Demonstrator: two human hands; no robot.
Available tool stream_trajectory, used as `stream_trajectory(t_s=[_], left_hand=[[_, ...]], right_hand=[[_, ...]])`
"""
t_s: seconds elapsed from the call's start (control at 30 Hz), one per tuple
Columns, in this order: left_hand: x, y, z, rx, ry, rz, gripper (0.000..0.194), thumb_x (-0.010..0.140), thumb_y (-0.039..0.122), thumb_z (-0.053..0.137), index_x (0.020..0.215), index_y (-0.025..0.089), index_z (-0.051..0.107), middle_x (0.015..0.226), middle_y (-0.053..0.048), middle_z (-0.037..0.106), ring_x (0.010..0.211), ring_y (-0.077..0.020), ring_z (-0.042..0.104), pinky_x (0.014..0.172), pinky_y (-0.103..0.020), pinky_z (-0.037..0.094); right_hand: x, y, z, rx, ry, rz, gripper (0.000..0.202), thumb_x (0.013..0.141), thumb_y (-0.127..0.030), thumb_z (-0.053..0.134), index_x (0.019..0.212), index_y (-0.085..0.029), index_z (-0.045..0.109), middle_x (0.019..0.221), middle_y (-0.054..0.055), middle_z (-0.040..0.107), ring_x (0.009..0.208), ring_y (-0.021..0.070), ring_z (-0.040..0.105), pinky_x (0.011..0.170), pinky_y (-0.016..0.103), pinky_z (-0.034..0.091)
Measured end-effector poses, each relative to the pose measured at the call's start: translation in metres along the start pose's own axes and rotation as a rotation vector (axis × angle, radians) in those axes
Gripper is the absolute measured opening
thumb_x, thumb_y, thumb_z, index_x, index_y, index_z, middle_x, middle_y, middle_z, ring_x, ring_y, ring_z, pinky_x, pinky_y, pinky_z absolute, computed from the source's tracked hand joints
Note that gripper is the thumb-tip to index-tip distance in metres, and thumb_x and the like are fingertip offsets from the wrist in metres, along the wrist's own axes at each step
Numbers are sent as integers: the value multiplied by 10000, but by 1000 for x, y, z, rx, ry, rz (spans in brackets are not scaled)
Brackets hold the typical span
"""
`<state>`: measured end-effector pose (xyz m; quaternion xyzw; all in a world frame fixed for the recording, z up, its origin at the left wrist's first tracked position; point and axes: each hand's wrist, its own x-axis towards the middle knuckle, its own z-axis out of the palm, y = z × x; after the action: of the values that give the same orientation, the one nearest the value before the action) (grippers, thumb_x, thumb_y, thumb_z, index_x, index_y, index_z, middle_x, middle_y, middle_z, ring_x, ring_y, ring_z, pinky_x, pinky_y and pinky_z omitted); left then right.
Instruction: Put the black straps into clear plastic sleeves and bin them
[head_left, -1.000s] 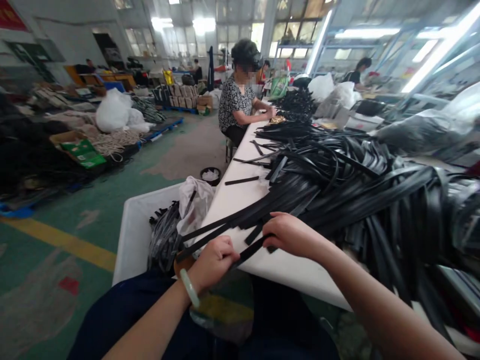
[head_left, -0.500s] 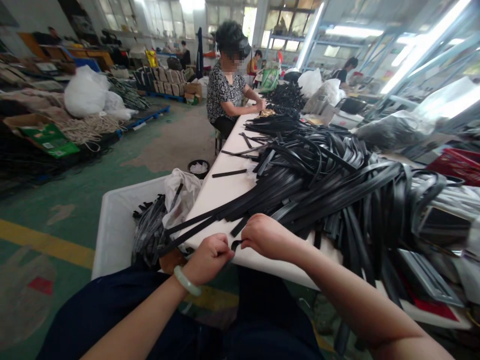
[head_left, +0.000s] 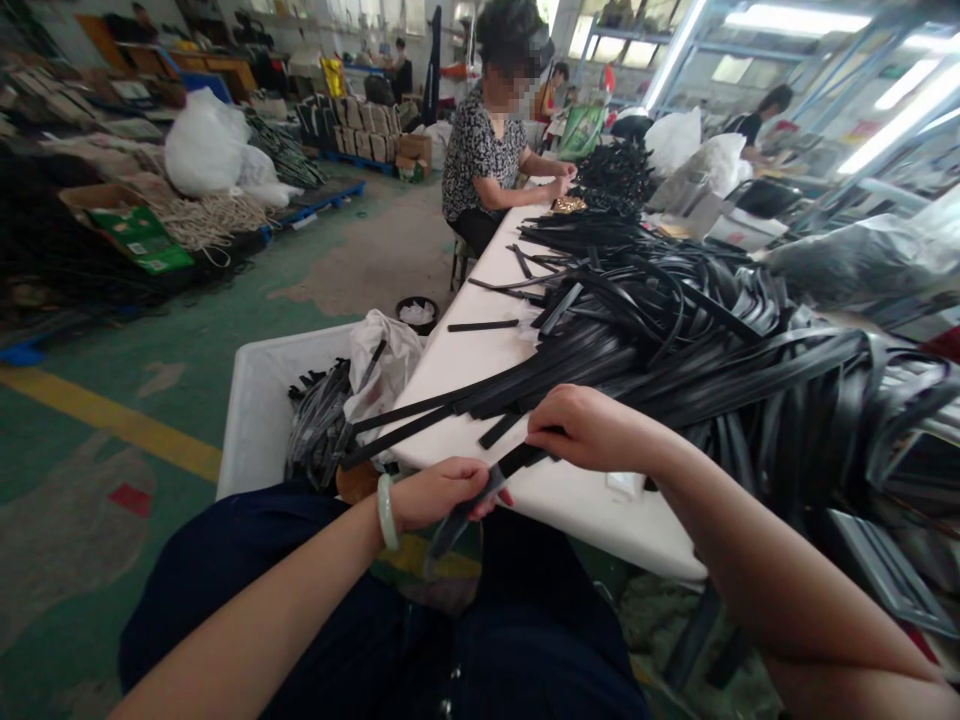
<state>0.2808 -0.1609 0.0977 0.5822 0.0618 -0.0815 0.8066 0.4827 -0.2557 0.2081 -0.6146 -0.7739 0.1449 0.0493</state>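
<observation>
My left hand, with a pale bangle at the wrist, is closed around a flat black strap near the table's front edge. One end of the strap, blurred and greyish, hangs below that hand over my lap. My right hand is also closed on the strap, up and to the right, over the table corner; its fingertips are partly hidden. Beyond it lies a large pile of long black straps on the white table. Two long strap ends stick out over the table's left edge, behind my left hand.
Left of the table stands a white bin holding dark straps and a whitish bag. A small black bucket is on the floor behind it. A co-worker sits at the table's far left side, hands near gold-coloured pieces.
My hands have moved apart, the right one going up and right, and more of the strap shows between them. The camera view has shifted, so the scene sits further right.
</observation>
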Motion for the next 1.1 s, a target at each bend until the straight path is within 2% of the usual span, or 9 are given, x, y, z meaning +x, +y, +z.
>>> stream_trajectory(t_s=[0.1, 0.3, 0.47, 0.67, 0.87, 1.0, 1.1], left_hand=[[2, -1, 3, 35, 68, 49, 514, 910, 560, 425, 979, 91, 624, 671, 17, 446, 608, -90, 401, 600, -224, 333], [5, 7, 6, 186, 117, 141, 496, 907, 563, 413, 984, 113, 608, 769, -6, 483, 675, -107, 436, 661, -248, 378], [4, 11, 0, 285, 128, 152, 454, 951, 476, 349, 950, 107, 613, 686, 12, 440, 633, -110, 406, 613, -243, 364], [0, 9, -13, 511, 235, 70, 412, 959, 362, 316, 935, 108, 639, 674, 15, 449, 625, -112, 411, 592, -232, 350], [3, 6, -8, 603, 217, 93, 368, 936, 253, 324, 890, 113, 661, 663, 14, 470, 628, -114, 437, 607, -231, 357], [2, 7, -11, 653, 274, 60, 382, 937, 276, 326, 892, 115, 669, 656, 10, 475, 617, -119, 439, 582, -232, 346], [6, 6, -12, 665, 299, 88, 385, 935, 280, 329, 894, 113, 673, 657, 9, 463, 615, -122, 431, 583, -236, 340]], right_hand=[[4, -5, 4, -33, 19, 26, 235, 896, -234, 521, 731, -155, 670, 699, 55, 676, 700, 166, 593, 686, 262, 356], [11, -14, 5, 20, 8, -46, 229, 910, -229, 506, 771, -160, 675, 708, 39, 670, 708, 157, 587, 687, 251, 360], [20, -20, 7, -11, -85, -75, 229, 894, -230, 522, 724, -178, 668, 712, 34, 678, 700, 162, 597, 660, 253, 352], [8, 0, 1, -125, 7, 95, 263, 923, -299, 497, 745, -187, 655, 705, 32, 671, 685, 167, 596, 642, 261, 346], [14, -23, 24, -191, 0, 19, 240, 905, -274, 539, 716, -169, 643, 739, 55, 689, 739, 184, 617, 743, 298, 345], [5, -13, 13, -201, 64, 88, 198, 896, -268, 555, 748, -178, 649, 760, 39, 690, 762, 184, 616, 869, 323, 328], [3, -13, 11, -242, 96, 134, 227, 897, -216, 523, 705, -174, 637, 728, 50, 680, 743, 187, 599, 821, 318, 343]])
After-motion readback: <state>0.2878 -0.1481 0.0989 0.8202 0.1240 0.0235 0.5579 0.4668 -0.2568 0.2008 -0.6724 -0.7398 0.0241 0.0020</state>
